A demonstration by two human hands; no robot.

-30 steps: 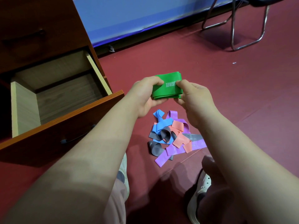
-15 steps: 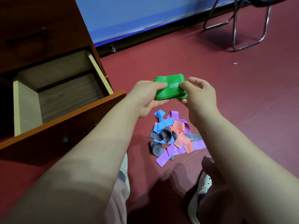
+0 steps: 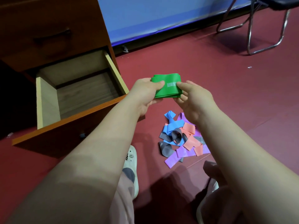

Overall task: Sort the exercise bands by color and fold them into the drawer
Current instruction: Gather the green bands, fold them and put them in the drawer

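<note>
A folded green exercise band [image 3: 168, 78] with white lettering is held above the red floor, just right of the open drawer. My left hand [image 3: 145, 92] grips its left end, thumb on top. My right hand [image 3: 194, 99] pinches its right end between thumb and fingers. Below on the floor lies a tangled pile of bands [image 3: 181, 139]: blue, grey, salmon pink and purple. The wooden drawer [image 3: 48, 101] stands pulled out at the left, its inside bare.
A brown cabinet [image 3: 48, 29] holds the drawer, with a shut drawer above it. A metal chair frame [image 3: 252, 29] stands at the back right by a blue wall panel [image 3: 161, 15]. My white shoes [image 3: 131, 168] and knees are at the bottom.
Both hands have carried the green band leftward toward the drawer. My right hand's fingers have loosened a little on its right end. The pile on the floor has not moved.
</note>
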